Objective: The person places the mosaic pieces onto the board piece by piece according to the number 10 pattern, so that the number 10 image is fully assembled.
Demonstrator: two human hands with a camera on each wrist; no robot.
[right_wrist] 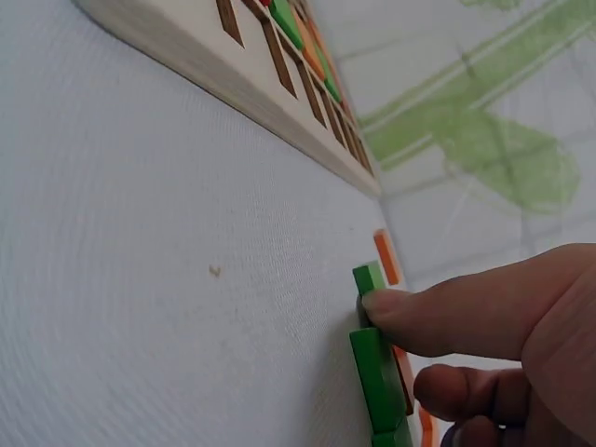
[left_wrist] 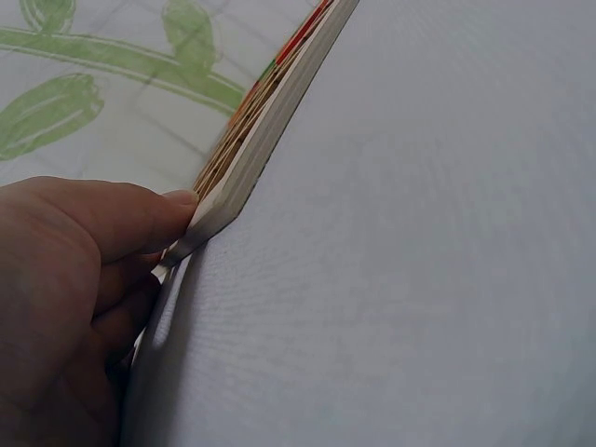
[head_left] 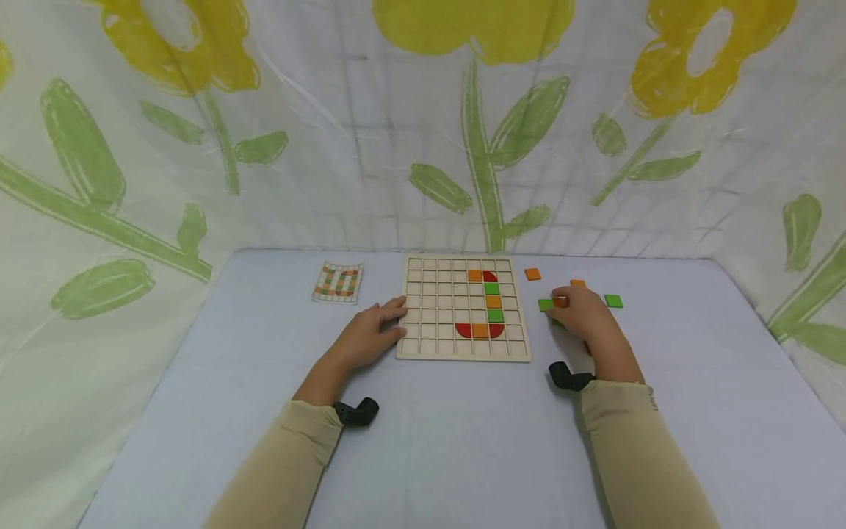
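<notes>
The left hand (head_left: 362, 339), thumb and fingers apart, touches the left edge of the grid board (head_left: 432, 300) on the desk (head_left: 423, 441). Beyond its right edge, the right hand (head_left: 584, 312) partly hides loose tiles; its thumb is at a green tile (right_wrist: 368, 277), but whether it pinches any I cannot tell.

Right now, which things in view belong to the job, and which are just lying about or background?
Job:
grid board, left hand touching its edge
coloured tiles set on it
loose tiles, right hand among them
patterned card, probably the reference

Not job:
flowered backdrop
white tabletop, support only
wrist devices, merely worn
</notes>
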